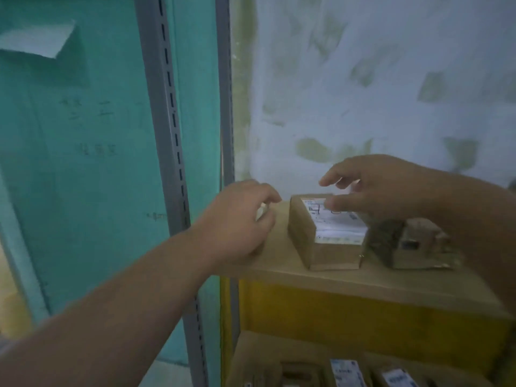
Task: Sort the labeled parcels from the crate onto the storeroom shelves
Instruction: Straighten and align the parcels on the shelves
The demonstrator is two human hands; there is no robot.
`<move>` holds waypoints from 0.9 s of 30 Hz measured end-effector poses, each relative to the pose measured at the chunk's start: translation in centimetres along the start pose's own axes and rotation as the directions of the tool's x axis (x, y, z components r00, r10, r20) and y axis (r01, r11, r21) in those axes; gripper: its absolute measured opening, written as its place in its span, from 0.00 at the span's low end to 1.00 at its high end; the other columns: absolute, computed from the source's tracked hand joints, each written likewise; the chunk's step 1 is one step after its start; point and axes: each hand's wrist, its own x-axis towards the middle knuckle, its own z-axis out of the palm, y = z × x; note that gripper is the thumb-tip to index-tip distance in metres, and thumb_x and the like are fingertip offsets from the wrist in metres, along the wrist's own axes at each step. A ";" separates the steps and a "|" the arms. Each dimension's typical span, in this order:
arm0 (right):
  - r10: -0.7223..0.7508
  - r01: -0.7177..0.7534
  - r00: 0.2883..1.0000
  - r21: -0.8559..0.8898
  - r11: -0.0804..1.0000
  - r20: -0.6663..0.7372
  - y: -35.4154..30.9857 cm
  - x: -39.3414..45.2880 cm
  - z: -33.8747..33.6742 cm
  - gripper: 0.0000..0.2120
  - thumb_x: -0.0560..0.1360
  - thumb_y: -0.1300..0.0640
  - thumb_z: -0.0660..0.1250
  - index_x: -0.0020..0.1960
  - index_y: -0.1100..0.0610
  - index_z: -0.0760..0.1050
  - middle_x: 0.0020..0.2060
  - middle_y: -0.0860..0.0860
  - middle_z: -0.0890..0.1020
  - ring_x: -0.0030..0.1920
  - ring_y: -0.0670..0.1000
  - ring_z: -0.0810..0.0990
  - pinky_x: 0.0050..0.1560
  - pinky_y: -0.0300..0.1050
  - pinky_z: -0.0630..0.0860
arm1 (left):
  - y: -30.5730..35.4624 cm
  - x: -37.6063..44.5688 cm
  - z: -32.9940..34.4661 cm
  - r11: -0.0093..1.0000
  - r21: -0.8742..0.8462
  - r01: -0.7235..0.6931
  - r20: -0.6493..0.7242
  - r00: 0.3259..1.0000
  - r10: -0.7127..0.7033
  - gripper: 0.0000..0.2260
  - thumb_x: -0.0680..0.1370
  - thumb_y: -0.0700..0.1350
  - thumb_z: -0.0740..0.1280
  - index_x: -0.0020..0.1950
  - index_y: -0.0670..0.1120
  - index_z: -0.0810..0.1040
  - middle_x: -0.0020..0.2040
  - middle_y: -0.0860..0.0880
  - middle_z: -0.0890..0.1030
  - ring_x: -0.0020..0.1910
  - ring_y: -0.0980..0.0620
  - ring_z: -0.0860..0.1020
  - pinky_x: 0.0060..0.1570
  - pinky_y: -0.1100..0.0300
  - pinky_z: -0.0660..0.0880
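A brown cardboard parcel (pixel 321 241) with a white label on top lies on the wooden shelf board (pixel 282 263). My right hand (pixel 374 188) hovers just over the parcel's far end with fingers loosely spread, the thumb close to the label. To the left of the parcel, my left hand (pixel 240 219) sits at the shelf's left end with fingers loosely curled; motion blur hides whether it holds anything. A second, rougher brown parcel (pixel 410 244) lies to the right of the labelled one, touching it.
A grey slotted upright (pixel 170 129) and a second post (pixel 224 107) frame the shelf's left side. Behind stands a patchy white wall and a teal panel (pixel 83 135). Below the yellow shelf front (pixel 363 314), more labelled parcels (pixel 346 372) lie on a lower shelf.
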 end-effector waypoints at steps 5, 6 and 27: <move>0.195 -0.192 0.981 -0.086 0.978 0.018 -0.2 -3.7 2.0 0.21 0.71 0.36 0.72 0.61 0.38 0.76 0.50 0.38 0.77 0.48 0.37 0.75 0.52 0.40 0.73 | 1.2 4.6 -0.4 0.992 -0.123 0.016 0.282 0.959 0.019 0.13 0.81 0.57 0.63 0.64 0.59 0.77 0.58 0.57 0.80 0.50 0.57 0.77 0.44 0.60 0.72; 0.195 -0.195 0.981 -0.111 0.975 -0.010 -0.5 -3.9 2.8 0.20 0.72 0.38 0.72 0.61 0.39 0.76 0.47 0.37 0.75 0.45 0.37 0.73 0.46 0.36 0.70 | 1.4 5.2 -0.4 0.992 -0.123 0.000 0.320 0.947 0.039 0.14 0.80 0.59 0.63 0.64 0.59 0.78 0.60 0.56 0.80 0.51 0.57 0.77 0.46 0.59 0.72; 0.246 -0.266 0.941 -0.053 0.963 -0.233 -3.3 -1.4 6.7 0.18 0.73 0.45 0.74 0.62 0.47 0.79 0.50 0.47 0.71 0.52 0.48 0.71 0.49 0.41 0.62 | -0.4 6.1 -0.7 0.997 -0.071 0.008 0.427 0.904 0.023 0.17 0.81 0.50 0.66 0.69 0.51 0.77 0.68 0.51 0.78 0.64 0.51 0.76 0.64 0.55 0.71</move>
